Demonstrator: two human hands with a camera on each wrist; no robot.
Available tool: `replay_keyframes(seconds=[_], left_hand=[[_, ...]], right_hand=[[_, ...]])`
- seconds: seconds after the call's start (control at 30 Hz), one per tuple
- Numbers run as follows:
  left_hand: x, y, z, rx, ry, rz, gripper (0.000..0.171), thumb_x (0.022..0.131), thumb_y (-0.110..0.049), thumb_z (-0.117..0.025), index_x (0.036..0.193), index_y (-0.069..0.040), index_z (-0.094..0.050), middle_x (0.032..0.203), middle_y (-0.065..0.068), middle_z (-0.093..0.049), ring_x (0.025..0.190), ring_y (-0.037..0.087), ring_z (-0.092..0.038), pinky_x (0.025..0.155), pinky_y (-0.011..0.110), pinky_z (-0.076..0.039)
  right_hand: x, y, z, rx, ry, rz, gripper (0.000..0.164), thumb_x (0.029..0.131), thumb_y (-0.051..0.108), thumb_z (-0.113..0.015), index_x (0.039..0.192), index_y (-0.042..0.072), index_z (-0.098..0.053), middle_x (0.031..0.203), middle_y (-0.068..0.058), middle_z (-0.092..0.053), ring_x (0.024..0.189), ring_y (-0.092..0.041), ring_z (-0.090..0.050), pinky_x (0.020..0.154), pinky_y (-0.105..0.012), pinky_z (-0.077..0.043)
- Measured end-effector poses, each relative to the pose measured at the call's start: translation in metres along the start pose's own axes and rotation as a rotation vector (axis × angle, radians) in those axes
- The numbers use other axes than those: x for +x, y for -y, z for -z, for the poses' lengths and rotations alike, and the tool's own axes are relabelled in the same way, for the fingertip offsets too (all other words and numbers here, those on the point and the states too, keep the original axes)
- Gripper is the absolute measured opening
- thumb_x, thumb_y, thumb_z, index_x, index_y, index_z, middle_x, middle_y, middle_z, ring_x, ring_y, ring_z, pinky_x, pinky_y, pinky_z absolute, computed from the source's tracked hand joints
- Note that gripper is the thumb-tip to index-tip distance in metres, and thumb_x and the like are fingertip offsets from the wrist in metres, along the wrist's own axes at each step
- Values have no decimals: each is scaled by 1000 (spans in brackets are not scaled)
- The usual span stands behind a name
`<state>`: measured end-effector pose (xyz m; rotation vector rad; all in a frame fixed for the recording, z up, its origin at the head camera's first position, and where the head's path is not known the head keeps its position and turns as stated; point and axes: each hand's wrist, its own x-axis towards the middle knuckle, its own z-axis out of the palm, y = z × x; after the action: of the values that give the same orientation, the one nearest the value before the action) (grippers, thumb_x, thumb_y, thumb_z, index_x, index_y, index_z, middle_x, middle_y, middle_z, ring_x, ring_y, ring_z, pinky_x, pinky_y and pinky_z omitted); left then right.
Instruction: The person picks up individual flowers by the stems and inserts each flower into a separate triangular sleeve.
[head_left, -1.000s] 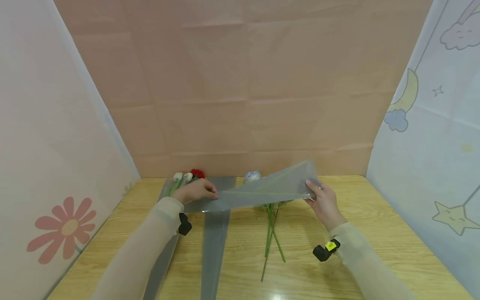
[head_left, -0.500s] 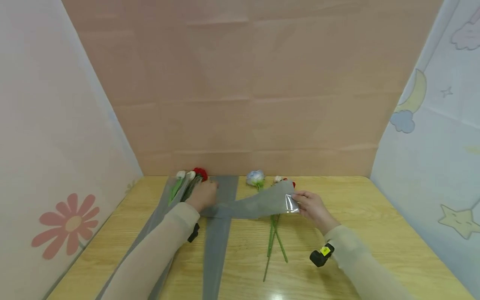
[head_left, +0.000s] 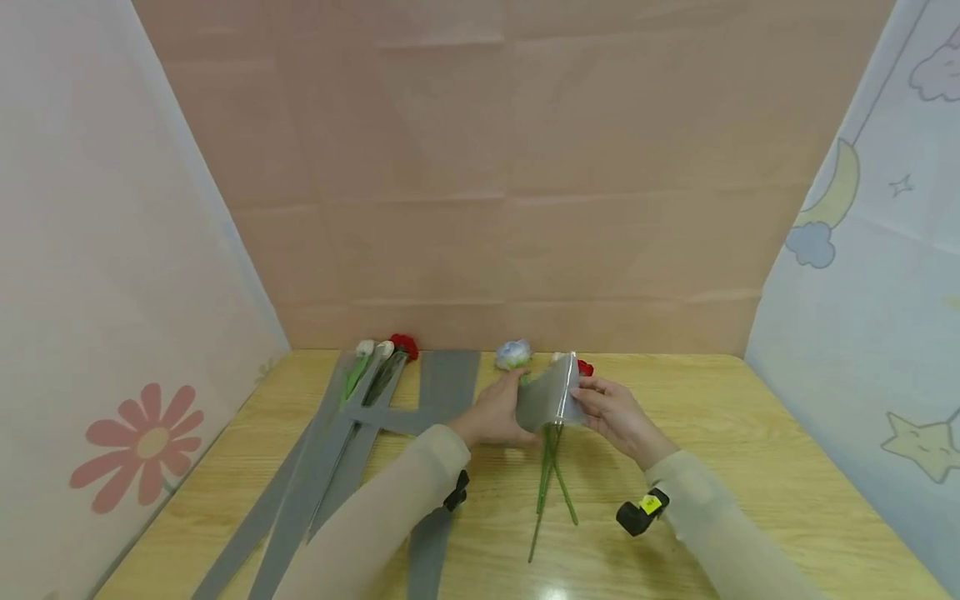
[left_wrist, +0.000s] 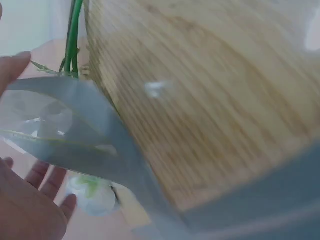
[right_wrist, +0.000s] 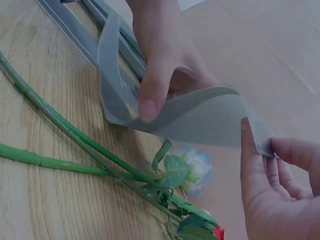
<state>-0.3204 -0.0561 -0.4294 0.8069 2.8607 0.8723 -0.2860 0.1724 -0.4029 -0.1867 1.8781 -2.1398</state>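
With thumb and fingertips, my right hand (head_left: pixel 615 417) pinches the end of a strip of grey translucent wrapping film (head_left: pixel 551 392). The strip curves up and runs left across the table. My left hand (head_left: pixel 495 412) is at it, thumb on one side and spread fingers on the other, as the right wrist view shows. Under the film lie long green stems (head_left: pixel 543 483), crossing each other. A pale blue flower (head_left: pixel 513 354) lies behind the hands, and a red flower (head_left: pixel 585 368) is partly covered by the film. Near the hands, leaves (right_wrist: pixel 176 170) show by the blue bloom.
At the left, several grey film strips (head_left: pixel 285 500) lie with white tulips (head_left: pixel 364 348) and a red flower (head_left: pixel 405 346) at their far end. Another wide grey strip (head_left: pixel 450 375) lies on the wooden table (head_left: pixel 712 433) left of centre. A peach backdrop (head_left: pixel 510 167) stands behind.
The film strip has come down over the stems and bent up at its right part. My left hand has moved right along it, toward my right hand, which shifted slightly left and lower.
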Motion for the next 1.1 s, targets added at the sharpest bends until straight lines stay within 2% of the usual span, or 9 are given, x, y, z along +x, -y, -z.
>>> replay_keyframes(seconds=[0.07, 0.13, 0.3, 0.37, 0.53, 0.77, 0.97, 1.1], left_hand=[[0, 1, 1, 32, -3, -16, 112, 65, -44, -86, 152, -15, -21, 140, 8, -46, 127, 25, -44, 106, 53, -34], [-1, 1, 3, 62, -3, -29, 109, 67, -43, -85, 151, -16, -22, 137, 7, -47, 128, 25, -42, 107, 53, -32], [-3, 3, 9, 98, -23, -57, 106, 67, -40, -84, 150, -17, -23, 140, 7, -44, 132, 28, -36, 110, 52, -25], [-3, 4, 11, 99, -25, -69, 105, 67, -37, -85, 150, -17, -24, 144, 8, -41, 132, 29, -35, 110, 52, -24], [-1, 8, 16, 142, -10, -95, 102, 68, -34, -83, 149, -18, -24, 144, 7, -40, 127, 25, -37, 107, 51, -27], [2, 13, 18, 209, 9, -134, 101, 70, -33, -83, 149, -18, -23, 135, 0, -47, 129, 21, -38, 106, 46, -29], [4, 14, 18, 171, 39, -130, 102, 72, -28, -84, 151, -19, -20, 141, 4, -44, 133, 23, -35, 109, 50, -25], [4, 11, 15, 90, 57, -133, 102, 72, -22, -84, 151, -18, -20, 144, 8, -43, 133, 27, -36, 110, 54, -22]], right_hand=[[1, -1, 2, 2, 14, -2, 44, 101, 13, -51, 135, -10, -36, 113, -2, -55, 96, -9, -63, 83, -25, -54], [0, -1, 5, 7, 18, -7, 42, 101, 13, -51, 134, -9, -38, 110, 0, -58, 95, -9, -63, 82, -24, -54], [-1, -1, 10, 41, 20, -28, 25, 100, 11, -53, 120, -3, -52, 102, 1, -63, 91, -9, -65, 79, -24, -55], [-1, -1, 10, 37, 17, -35, 29, 100, 11, -53, 123, -6, -51, 102, 2, -63, 91, -9, -65, 79, -24, -55], [-1, -4, 12, -17, -12, -46, 49, 100, 13, -53, 136, -16, -36, 101, 2, -63, 90, -8, -66, 79, -23, -55], [-1, -6, 15, -33, -58, -70, 28, 98, 17, -57, 117, -4, -52, 92, 2, -65, 82, -8, -67, 71, -20, -55], [-2, -6, 16, -61, -70, -64, 49, 98, 20, -58, 130, -14, -44, 92, 3, -67, 83, -7, -67, 73, -20, -55], [-2, -6, 15, -53, -36, -45, 37, 98, 23, -58, 119, -7, -54, 97, 4, -68, 90, -7, -67, 79, -22, -54]])
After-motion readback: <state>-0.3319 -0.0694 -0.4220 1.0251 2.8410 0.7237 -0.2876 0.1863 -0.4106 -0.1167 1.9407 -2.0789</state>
